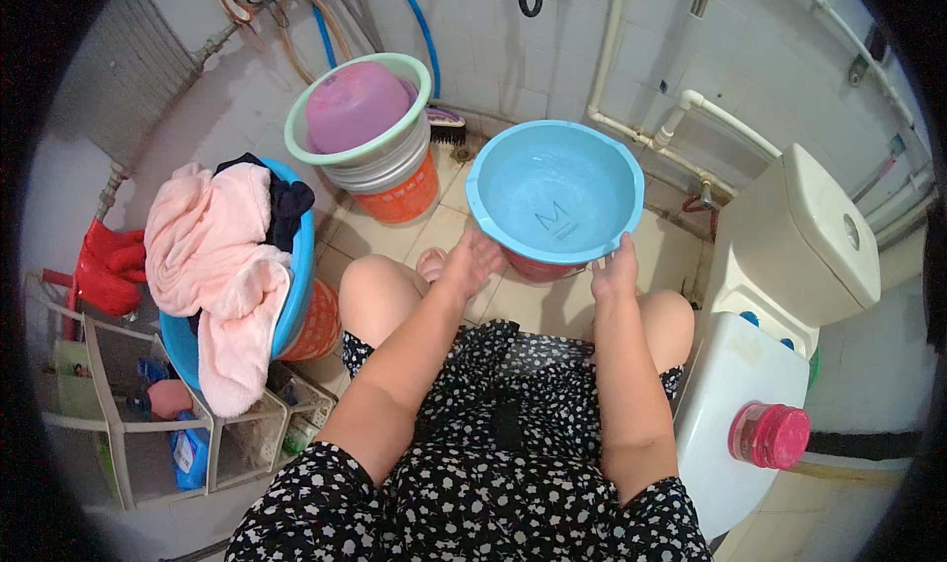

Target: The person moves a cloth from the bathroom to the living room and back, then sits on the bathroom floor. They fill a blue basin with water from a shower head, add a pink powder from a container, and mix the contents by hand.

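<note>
A light blue plastic basin [592, 202] with water in it rests on top of a red bucket [543, 267] in front of my knees. My left hand [472, 264] is at the basin's near left side, fingers stretched and apart, palm turned toward the rim; whether it touches the rim is hard to make out. On the near right side, my right hand [616, 269] grips the basin's edge, with fingertips at the rim and the thumb below it. Both forearms reach forward over my lap.
To the left, a blue tub [301, 266] holds a pink fleecy cloth [212, 227] and dark clothes. Behind it, a bucket [400, 189] carries a purple basin [357, 108]. A toilet [742, 394] with a pink jar [767, 435] on its lid stands right; a wire rack [115, 427] stands left.
</note>
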The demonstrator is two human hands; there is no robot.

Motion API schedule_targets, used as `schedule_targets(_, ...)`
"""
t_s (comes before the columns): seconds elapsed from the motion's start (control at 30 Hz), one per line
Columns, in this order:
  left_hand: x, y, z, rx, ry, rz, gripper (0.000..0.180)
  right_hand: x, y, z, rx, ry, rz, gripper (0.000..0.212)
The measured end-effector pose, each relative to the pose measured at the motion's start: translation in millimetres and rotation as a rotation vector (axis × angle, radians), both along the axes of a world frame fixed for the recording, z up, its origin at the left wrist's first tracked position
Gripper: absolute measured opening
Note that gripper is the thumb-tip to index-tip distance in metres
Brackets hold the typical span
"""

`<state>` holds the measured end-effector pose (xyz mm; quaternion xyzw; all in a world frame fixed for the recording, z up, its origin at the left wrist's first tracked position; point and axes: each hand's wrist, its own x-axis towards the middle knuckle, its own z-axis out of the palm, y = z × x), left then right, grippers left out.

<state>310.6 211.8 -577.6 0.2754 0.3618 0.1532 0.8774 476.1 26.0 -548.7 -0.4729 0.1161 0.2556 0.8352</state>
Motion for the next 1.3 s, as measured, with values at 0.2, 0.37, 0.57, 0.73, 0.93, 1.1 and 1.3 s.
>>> schedule_targets(0.2, -7, -1, 33, 0.288, 0.170, -0.002, 0.059, -11, -7, 28, 0.003, 0.050, 0.081, 0.059)
schedule_targets(0.37, -7, -13, 47, 0.388, 0.232, -0.043, 0.061, -12, -9, 40, 0.033, 0.111, 0.034, 0.046)
schedule_targets(0.57, -13, -28, 54, 0.357, 0.276, -0.069, 0.062, -7, -8, 37, -0.044, 0.111, -0.016, 0.054)
schedule_targets(0.73, -21, -20, 39, 0.296, 0.308, -0.027, 0.060, -3, -6, 36, -0.015, 0.101, 0.031, 0.057)
schedule_targets(0.93, -9, -14, 52, 0.297, 0.327, -0.051, 0.058, 6, 9, 47, -0.036, 0.088, 0.102, 0.055)
schedule_targets(1.1, 15, 11, 29, 0.449, 0.325, -0.175, 0.060, 35, 35, 23, -0.056, 0.050, 0.189, 0.053)
schedule_targets(1.3, 52, 65, 20, 0.654, 0.265, -0.207, 0.074, 81, 66, 18, -0.433, -0.342, 0.528, 0.050)
